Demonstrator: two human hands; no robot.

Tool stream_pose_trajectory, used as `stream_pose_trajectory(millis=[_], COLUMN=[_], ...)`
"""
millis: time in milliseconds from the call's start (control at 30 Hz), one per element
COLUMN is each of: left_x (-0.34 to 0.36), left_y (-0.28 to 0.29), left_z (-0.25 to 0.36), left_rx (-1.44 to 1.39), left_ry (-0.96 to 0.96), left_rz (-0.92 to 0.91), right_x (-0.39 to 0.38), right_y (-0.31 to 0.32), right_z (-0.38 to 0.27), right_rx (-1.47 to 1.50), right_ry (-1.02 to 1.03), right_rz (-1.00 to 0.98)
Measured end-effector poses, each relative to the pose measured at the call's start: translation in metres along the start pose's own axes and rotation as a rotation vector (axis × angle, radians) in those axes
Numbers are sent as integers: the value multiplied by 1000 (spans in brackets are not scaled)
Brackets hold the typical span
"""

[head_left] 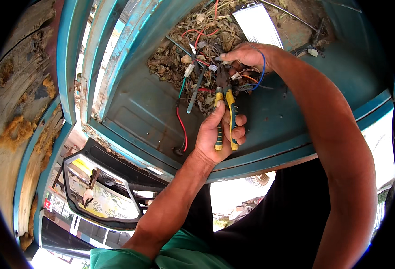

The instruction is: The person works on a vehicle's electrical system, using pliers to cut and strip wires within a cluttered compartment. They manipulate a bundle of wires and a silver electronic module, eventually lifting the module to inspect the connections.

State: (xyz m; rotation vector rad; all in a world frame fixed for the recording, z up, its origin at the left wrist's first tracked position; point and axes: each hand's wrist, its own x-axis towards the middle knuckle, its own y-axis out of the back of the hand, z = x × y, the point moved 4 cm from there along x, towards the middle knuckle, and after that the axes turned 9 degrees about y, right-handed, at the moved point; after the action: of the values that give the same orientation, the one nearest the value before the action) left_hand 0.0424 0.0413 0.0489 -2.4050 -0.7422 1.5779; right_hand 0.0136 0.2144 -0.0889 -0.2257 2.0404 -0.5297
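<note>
My left hand [215, 132] is closed around the yellow and blue handles of a pair of pliers [229, 107]. The jaws point away from me, into a bunch of wires and white connectors. Just beyond the jaws, my right hand [246, 57] pinches a wire end or connector, mostly hidden by the fingers. A blue wire [264, 67] loops over its wrist, and orange and dark wires hang under its fingers. A white connector [213, 67] lies left of the jaws. Further left, a green wire [182, 87] runs from another white plug into a red wire [182, 130].
Dry leaves [166, 62] cover much of the teal metal compartment [135, 107]. A silver-white box [258, 24] lies at the back, with a metal rod [291, 15] behind it. Teal bars [103, 58] stand at the left, above a black-framed mirror [101, 190]. The compartment's raised rim [269, 157] is nearest me.
</note>
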Motion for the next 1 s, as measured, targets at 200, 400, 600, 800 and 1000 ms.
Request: stream_pose_trajectory(millis=[200, 400, 600, 800, 1000], left_x=[14, 23, 22, 1, -20], left_y=[7, 5, 4, 21, 12], left_z=[6, 5, 13, 36, 43], left_rx=[-40, 85, 527, 1650, 1997], left_ry=[-30, -123, -256, -595, -650], left_rz=[-72, 59, 495, 1018, 1217], right_x=[9, 12, 21, 13, 14], right_y=[-13, -15, -6, -4, 3], right_z=[3, 7, 23, 2, 6], right_rx=[18, 65, 117, -74, -41], right_ry=[20, -8, -53, -164, -186], right_rz=[183, 250, 217, 73, 13])
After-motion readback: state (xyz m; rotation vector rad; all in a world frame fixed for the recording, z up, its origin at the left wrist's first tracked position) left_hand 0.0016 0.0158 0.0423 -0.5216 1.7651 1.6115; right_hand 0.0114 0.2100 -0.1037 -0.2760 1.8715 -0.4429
